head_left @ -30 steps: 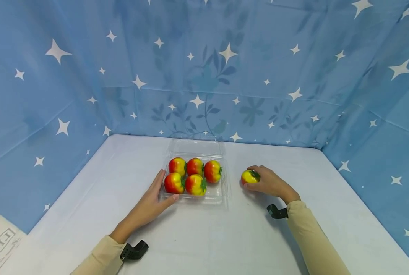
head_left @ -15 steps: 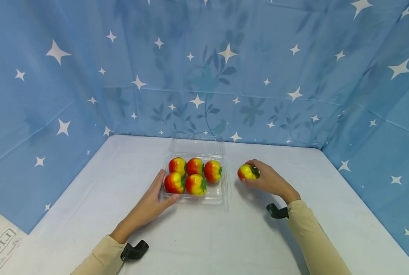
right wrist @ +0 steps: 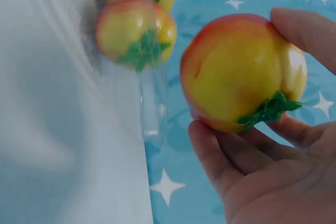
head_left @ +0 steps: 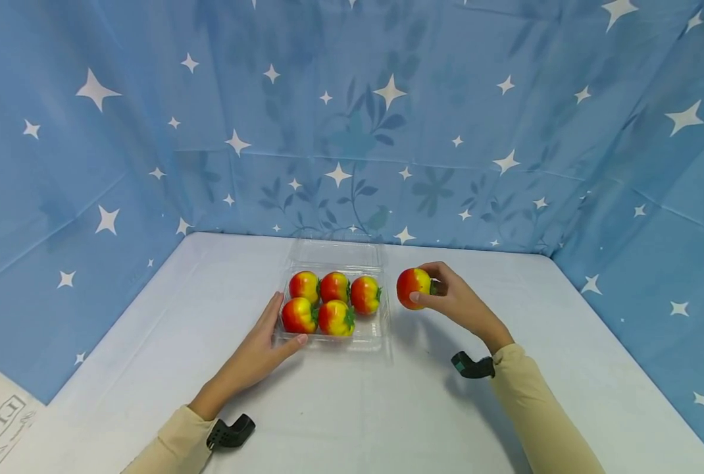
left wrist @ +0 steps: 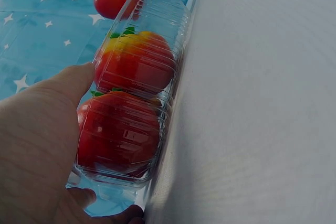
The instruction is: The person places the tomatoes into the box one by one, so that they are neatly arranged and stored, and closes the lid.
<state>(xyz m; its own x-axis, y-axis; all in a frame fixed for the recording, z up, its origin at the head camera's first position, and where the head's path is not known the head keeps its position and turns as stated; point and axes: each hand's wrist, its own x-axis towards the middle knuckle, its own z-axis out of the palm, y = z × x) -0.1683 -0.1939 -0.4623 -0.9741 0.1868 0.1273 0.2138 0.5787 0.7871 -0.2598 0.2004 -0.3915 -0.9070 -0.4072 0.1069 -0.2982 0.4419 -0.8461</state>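
My right hand (head_left: 455, 299) holds up a red-and-yellow fruit with a green leafy cap (head_left: 414, 288), thumb on one side and fingers on the other. It hangs in the air just right of a clear plastic clamshell box (head_left: 380, 339). In the right wrist view the held fruit (right wrist: 236, 74) has its green cap turned toward the palm. My left hand (head_left: 261, 349) rests against the box's near left corner, fingers along the left side and thumb at the front edge. Inside the box sit several matching fruits (head_left: 335, 318), three behind and two in front; bare plastic shows at front right.
The box's clear lid (head_left: 337, 251) stands folded back behind it. A white-covered table (head_left: 352, 408) lies beneath everything. Blue star-patterned cloth (head_left: 352, 131) hangs behind the table and along both sides. A black wrist device (head_left: 473, 365) sticks out from my right sleeve.
My right hand has lifted the fruit off the table and brought it left toward the box, turning its red side outward. My left hand and the box have stayed in place.
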